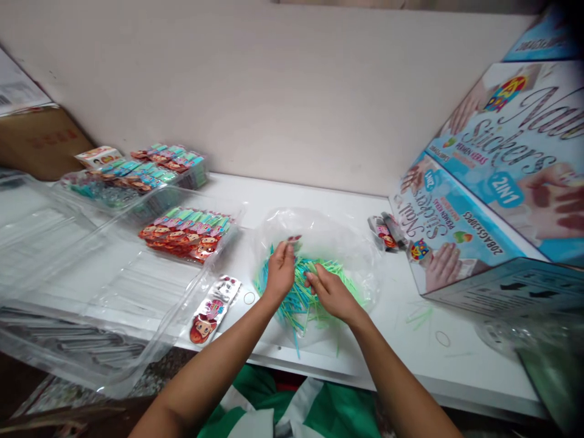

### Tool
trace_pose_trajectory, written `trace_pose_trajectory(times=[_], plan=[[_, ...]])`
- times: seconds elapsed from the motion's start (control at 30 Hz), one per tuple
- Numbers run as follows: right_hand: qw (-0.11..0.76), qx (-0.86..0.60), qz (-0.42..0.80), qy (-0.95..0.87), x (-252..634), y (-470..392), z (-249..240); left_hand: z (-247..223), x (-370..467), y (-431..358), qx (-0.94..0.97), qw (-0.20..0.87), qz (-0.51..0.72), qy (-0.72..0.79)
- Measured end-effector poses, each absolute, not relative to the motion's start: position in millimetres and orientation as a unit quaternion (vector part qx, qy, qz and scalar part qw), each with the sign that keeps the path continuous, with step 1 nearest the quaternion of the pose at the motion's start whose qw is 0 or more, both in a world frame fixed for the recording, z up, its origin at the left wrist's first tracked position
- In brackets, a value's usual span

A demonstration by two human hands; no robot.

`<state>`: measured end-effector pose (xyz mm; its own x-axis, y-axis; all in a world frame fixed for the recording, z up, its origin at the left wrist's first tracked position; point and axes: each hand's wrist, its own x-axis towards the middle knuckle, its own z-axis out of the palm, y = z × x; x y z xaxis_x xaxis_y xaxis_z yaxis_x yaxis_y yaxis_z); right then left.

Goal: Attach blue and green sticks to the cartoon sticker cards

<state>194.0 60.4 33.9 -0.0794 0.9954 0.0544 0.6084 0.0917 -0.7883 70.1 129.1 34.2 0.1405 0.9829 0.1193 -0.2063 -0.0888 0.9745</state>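
The left hand (280,271) pinches a packet (294,239), mostly hidden, above the plastic bag (365,258) of green and blue sticks (294,304). The right hand (331,293) curls over them; its grip is too blurred to tell. Cut-off boxes (515,146) read "Nail Stickers", "2IN1", "PERMEN KERAS".

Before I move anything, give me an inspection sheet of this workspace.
Surface: white tabletop, loose green strips at right
Things handled: small printed packet; thin blue and green plastic strips on clear plastic bag
Clutter: red-and-silver cartoon sachet lying loose
Hands: left hand pinching packet; right hand pinching green material over strips
Cables: nothing seen
Surroundings: pale wall, blue-and-white printed boxes
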Motion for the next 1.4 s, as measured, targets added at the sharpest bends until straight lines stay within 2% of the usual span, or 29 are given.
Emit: trace_pose_trajectory(times=[0.13,0.27,0.37,0.53,0.77,1.2,1.3,1.4], plan=[[0.35,-0.617,0.334,-0.621,199.4,64.1,29.7,32.9,56.4,126.5,0.394,0.653,0.539,0.358],[0.331,-0.643,0.258,-0.641,202.3,69.4,30.3,27.0,48.5,121.6,0.349,0.702,0.509,0.355],[0.304,-0.65,0.21,-0.664,205.9,72.3,38.1,18.8,48.1,125.9,0.387,0.672,0.507,0.377],[0.278,-0.621,0.196,-0.706,204.4,73.4,53.5,10.2,52.3,141.8,0.488,0.564,0.511,0.427],[0.23,-0.623,0.172,-0.728,198.8,84.9,46.4,25.5,46.7,140.8,0.584,0.488,0.488,0.427],[0.198,-0.582,0.158,-0.772,199.9,75.2,81.5,29.8,30.2,124.0,0.454,0.655,0.436,0.419],[0.178,-0.581,0.163,-0.778,197.8,72.9,88.6,31.3,29.7,121.2,0.462,0.662,0.435,0.399],[0.157,-0.582,0.169,-0.78,194.7,71.4,94.5,32.4,27.9,118.9,0.514,0.618,0.437,0.403]])
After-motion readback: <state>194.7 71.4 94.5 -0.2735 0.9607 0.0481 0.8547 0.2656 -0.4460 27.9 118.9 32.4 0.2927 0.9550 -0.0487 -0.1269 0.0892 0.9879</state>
